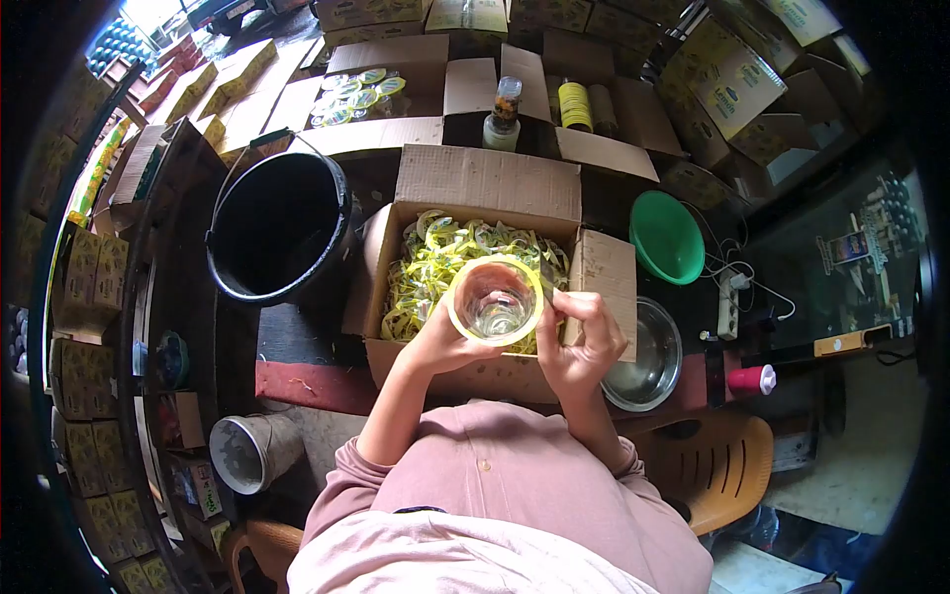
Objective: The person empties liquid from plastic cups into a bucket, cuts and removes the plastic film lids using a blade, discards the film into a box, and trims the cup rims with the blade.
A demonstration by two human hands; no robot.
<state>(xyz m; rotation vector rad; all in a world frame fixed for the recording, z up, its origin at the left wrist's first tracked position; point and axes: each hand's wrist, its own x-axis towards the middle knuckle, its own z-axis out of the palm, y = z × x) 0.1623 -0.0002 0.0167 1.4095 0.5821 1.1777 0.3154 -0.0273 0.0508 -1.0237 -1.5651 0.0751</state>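
A clear plastic cup (498, 315) with a yellow rim is tilted so that its open mouth faces me. My left hand (442, 340) is wrapped around its left side. At the right of the rim, my right hand (586, 343) has its thumb and forefinger pinched together; what lies between them is too small to make out. Directly behind the cup, an open cardboard box (487, 180) holds a heap of yellow-and-clear plastic strips (435, 246). Both hands are above the box's near edge.
A black bucket (332, 259) stands left of the box. To the right are a green bowl (669, 238), a clear bowl (653, 371) and a power strip (728, 312). A jar (501, 134), yellow stacked rings (575, 107) and lidded cups (361, 97) are at the back.
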